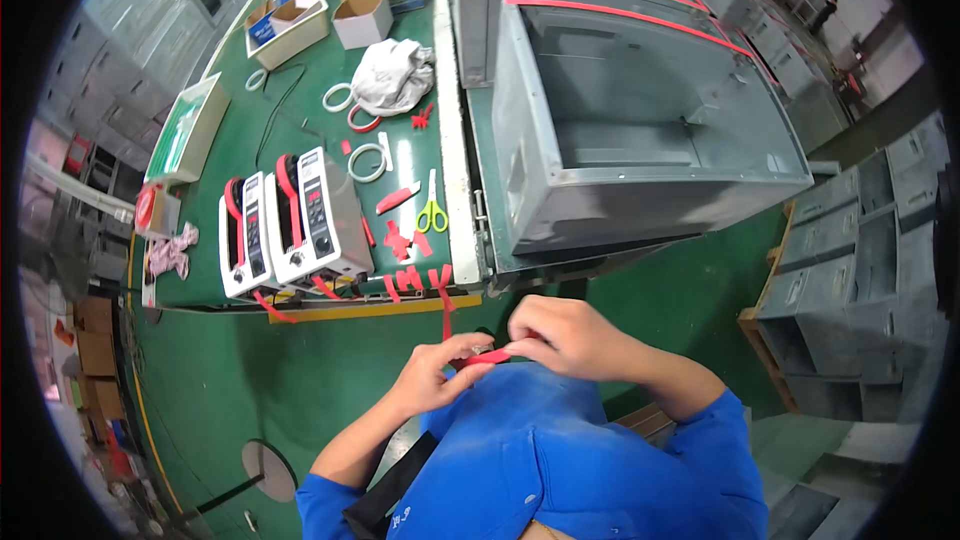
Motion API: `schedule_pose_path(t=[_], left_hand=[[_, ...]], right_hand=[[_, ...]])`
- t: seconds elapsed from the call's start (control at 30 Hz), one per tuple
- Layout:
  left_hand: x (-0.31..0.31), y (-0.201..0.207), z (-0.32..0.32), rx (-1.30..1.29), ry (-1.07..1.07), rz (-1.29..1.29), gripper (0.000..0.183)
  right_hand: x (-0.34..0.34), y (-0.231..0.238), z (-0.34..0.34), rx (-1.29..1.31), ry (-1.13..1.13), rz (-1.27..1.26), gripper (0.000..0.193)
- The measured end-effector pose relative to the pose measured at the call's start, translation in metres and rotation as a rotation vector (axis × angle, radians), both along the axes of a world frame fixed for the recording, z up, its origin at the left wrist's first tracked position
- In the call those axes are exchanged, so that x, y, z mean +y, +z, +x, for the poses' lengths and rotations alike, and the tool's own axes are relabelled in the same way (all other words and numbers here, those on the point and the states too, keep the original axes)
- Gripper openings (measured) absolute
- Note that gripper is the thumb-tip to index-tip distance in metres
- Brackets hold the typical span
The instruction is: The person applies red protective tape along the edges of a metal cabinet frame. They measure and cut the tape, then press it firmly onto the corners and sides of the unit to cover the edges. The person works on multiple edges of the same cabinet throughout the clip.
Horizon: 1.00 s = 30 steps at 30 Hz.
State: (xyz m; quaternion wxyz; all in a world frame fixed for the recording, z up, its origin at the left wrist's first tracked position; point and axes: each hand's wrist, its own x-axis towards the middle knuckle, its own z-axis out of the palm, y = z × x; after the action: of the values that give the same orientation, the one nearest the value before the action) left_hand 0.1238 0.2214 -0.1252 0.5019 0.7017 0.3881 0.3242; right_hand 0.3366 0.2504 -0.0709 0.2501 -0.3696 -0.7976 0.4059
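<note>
Close in front of my body I hold a short strip of red tape between my hands. My left hand pinches its left end between thumb and fingers. My right hand, fingers curled, grips the other end. A small greyish piece by my left fingertips is too small to make out. Just beyond the hands, more red tape pieces stick along the bench's near edge, one hanging down. Yellow-green scissors lie on the green bench top, beside scattered red scraps.
Two white tape dispensers with red rolls stand at the bench's near edge. Tape rolls, a white cloth bundle and small boxes lie farther back. At right sits an open grey metal cabinet edged in red; more cabinets are stacked beyond.
</note>
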Motion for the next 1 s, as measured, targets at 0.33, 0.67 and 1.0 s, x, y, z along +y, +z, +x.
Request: schedule_pose_path(t=[0.33, 0.67, 1.0], left_hand=[[0.022, -0.013, -0.014, 0.258, -0.103, -0.015, 0.011], [0.069, 0.017, 0.0, 0.303, 0.164, 0.102, 0.005], [0.119, 0.07, 0.094, 0.047, 0.455, 0.132, 0.015]], right_hand=[[-0.031, 0.076, 0.177, -0.199, -0.67, 0.288, 0.015], [-0.035, 0.086, 0.32, 0.054, -1.087, 0.099, 0.01], [0.035, 0.074, 0.462, 0.258, -1.007, -0.078, 0.012]])
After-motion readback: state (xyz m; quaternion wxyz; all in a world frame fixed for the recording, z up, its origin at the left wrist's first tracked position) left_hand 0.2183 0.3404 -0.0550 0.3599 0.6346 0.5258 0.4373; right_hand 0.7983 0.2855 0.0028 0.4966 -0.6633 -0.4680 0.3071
